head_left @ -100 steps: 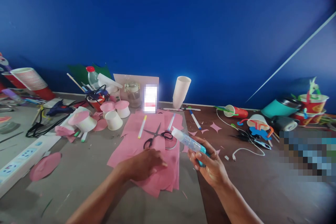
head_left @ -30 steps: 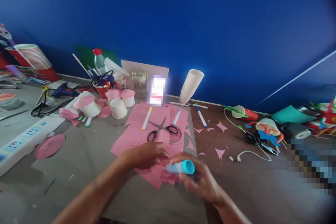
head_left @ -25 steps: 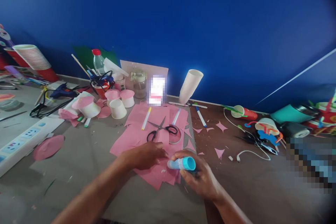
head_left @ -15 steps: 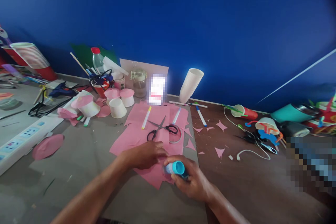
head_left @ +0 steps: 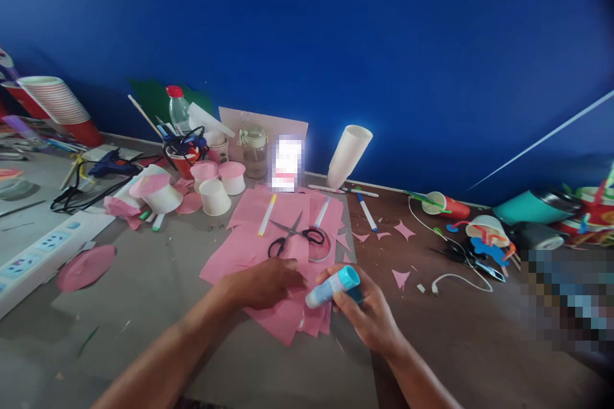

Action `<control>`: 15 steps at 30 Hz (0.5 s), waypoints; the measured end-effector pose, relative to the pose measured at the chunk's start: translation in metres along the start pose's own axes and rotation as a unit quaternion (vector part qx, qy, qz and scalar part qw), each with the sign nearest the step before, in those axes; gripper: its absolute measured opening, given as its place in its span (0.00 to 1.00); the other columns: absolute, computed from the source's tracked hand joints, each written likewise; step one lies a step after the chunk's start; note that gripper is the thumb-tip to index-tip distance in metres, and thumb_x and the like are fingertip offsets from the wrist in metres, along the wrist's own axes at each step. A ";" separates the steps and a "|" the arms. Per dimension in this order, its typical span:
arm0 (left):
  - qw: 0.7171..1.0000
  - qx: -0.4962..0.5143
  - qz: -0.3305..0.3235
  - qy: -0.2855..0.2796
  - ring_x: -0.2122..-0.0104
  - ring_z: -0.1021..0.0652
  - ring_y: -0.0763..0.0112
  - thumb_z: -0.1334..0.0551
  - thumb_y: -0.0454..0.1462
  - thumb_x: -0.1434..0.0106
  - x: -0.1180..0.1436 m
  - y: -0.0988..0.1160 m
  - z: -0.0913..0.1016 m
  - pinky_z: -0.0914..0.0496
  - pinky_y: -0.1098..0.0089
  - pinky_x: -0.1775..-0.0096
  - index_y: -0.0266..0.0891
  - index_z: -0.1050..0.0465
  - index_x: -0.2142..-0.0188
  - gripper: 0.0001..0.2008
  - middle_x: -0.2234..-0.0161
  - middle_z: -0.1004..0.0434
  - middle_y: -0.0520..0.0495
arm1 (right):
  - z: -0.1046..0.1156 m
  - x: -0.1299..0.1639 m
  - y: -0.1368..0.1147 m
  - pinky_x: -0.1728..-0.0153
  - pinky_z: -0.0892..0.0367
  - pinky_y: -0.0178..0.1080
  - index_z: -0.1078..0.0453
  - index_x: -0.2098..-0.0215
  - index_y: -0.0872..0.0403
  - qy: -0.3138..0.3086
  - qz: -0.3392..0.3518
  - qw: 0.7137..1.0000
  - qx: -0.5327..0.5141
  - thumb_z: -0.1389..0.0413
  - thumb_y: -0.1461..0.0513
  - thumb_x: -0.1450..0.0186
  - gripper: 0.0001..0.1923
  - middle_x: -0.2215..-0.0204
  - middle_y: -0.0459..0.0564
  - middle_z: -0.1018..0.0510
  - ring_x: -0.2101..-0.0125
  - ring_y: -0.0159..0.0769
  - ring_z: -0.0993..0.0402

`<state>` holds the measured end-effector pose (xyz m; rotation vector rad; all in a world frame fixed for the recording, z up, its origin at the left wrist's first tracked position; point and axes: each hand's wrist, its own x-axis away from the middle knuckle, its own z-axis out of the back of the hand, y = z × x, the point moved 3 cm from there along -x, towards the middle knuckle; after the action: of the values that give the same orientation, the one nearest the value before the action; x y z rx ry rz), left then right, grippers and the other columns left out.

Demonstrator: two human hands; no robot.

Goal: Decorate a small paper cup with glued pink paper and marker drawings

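Note:
In my right hand point(head_left: 367, 307) is a glue stick point(head_left: 330, 287) with a light blue end, tilted over the front of the pink sheets. A darker blue part shows behind it, against the same fingers; I cannot make out what it is. My left hand point(head_left: 271, 281) is bent down onto the pink paper point(head_left: 254, 243), gripping it near its front edge; the fingertips are partly hidden. A shiny white streak shows on the paper beneath the glue stick. Just beyond my hands lie black-handled scissors point(head_left: 292, 233), spread open, beside a ring-shaped object point(head_left: 323, 252).
A yellow marker point(head_left: 267, 215) and a blue marker point(head_left: 368, 213) lie close by. White paper cups point(head_left: 215, 198) with pink tops stand left, near a power strip point(head_left: 36, 255). Stacked cups point(head_left: 350, 153) lean at the wall. Pink scraps point(head_left: 400, 279) and a white cable point(head_left: 463, 281) lie right.
My right hand has lifted slightly and moved right with the glue stick, so more of its barrel shows. My left hand has stayed almost in place on the paper.

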<state>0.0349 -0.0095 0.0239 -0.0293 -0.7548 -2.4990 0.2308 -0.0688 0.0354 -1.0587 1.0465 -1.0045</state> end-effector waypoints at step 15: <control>1.000 -0.003 -0.016 -0.017 0.59 0.22 0.65 0.41 0.22 0.39 -0.001 0.008 0.007 0.31 0.71 0.58 0.41 0.25 0.61 0.14 0.61 0.23 0.46 | -0.024 0.009 0.011 0.71 0.31 0.32 0.27 0.54 0.51 -0.134 -0.038 0.988 0.065 0.42 0.63 0.37 0.12 0.66 0.48 0.18 0.71 0.34 0.25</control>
<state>0.0383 -0.0111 0.0334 -0.0624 -0.7683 -2.5368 0.2108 -0.0793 0.0192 -1.0984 0.7178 -0.9470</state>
